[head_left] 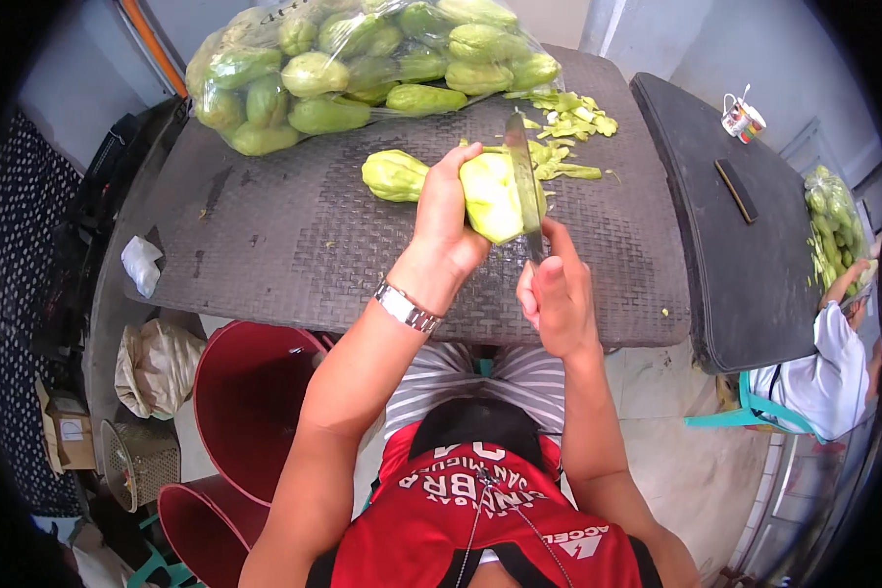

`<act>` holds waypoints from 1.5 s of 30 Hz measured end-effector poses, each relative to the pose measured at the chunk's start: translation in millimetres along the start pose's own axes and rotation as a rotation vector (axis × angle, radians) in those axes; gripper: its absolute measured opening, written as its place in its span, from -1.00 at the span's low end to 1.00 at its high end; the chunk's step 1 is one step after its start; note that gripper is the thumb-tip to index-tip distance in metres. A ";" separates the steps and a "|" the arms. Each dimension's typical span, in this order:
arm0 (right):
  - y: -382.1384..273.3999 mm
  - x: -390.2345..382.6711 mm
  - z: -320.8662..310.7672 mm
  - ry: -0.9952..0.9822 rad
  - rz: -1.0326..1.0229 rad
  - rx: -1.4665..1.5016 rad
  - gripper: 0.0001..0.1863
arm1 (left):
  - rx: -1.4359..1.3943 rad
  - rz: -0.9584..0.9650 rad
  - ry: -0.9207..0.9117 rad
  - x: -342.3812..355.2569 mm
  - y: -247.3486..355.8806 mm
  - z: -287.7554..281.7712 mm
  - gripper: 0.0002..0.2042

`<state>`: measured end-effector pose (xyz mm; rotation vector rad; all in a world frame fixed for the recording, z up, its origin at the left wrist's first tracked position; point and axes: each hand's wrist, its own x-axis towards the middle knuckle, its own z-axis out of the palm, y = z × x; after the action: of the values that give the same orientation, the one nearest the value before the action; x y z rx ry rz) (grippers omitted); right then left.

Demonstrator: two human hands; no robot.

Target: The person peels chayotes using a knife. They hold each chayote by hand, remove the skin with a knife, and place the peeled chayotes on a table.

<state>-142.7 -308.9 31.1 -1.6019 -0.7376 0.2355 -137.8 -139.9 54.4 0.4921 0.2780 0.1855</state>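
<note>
Over the dark woven-pattern table (363, 265), my left hand (446, 216) is closed round a partly peeled chayote (490, 199), pale and wet-looking on its cut faces. My right hand (563, 294) grips a knife (522, 176) by its handle, which the fingers mostly hide. The blade points away from me and lies along the right side of the chayote. Just left of my left hand, a whole light-green chayote (394, 175) rests on the table. Green peelings (570, 116) lie heaped behind and to the right of the blade.
A clear plastic bag of chayotes (363, 73) fills the table's back left. Red bins (250, 402) stand below its front edge. On the right, a second table (735, 265) holds a mug (743, 120), a dark phone-like object (736, 191) and more bagged chayotes (833, 220), where a person in white (821, 372) sits.
</note>
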 end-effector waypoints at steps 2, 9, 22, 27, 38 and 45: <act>-0.3 -2.9 -0.1 0.009 0.001 -0.001 0.12 | 0.053 0.031 0.030 -5.3 -1.2 1.4 -0.74; 9.2 -12.3 -6.5 0.007 -0.046 -0.077 -0.06 | 0.064 -0.053 0.053 -17.2 -9.3 1.6 -0.78; 9.0 -7.5 -14.4 0.021 -0.021 0.034 -0.14 | -0.010 0.007 -0.018 -18.1 -30.4 3.6 -0.73; -8.6 -5.1 -35.8 -0.080 0.238 0.161 -0.23 | 0.020 0.006 0.045 -19.9 -26.7 -6.1 -0.72; -37.3 46.9 -90.7 -0.351 0.551 -0.268 -0.24 | 2.001 1.331 -0.560 -57.1 38.3 40.8 -0.49; -51.0 73.7 -92.1 -0.496 0.509 -0.658 -0.25 | 2.263 0.978 -0.624 -23.1 28.1 26.5 -0.39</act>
<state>-51.6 -341.3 115.8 -2.3953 -0.8147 0.8507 -154.7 -132.8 95.5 2.8695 -0.5856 0.6155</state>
